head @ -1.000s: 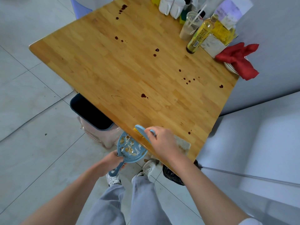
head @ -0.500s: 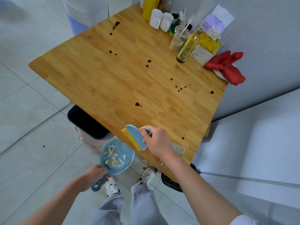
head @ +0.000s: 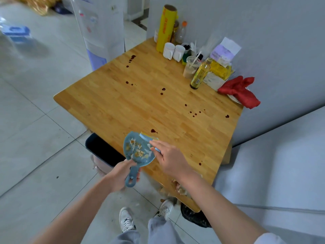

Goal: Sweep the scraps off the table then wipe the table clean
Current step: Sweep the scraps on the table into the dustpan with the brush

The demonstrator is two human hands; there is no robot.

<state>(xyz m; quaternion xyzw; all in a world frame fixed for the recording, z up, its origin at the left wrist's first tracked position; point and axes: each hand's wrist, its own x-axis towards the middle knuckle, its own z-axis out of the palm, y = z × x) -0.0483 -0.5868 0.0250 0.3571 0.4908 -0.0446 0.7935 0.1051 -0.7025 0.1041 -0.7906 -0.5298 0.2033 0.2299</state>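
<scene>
Left hand (head: 119, 178) grips the dustpan (head: 137, 149) handle, pan level to keep scraps (head: 136, 148) in; right hand (head: 168, 158) holds the brush (head: 146, 137) at its rim over the stained counter (head: 158, 106) edge, probably to tidy the load.

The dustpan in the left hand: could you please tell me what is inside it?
The dustpan holds pale and brownish scraps. The brush lies along its far rim, held by the right hand, which covers the pan's right edge.
</scene>
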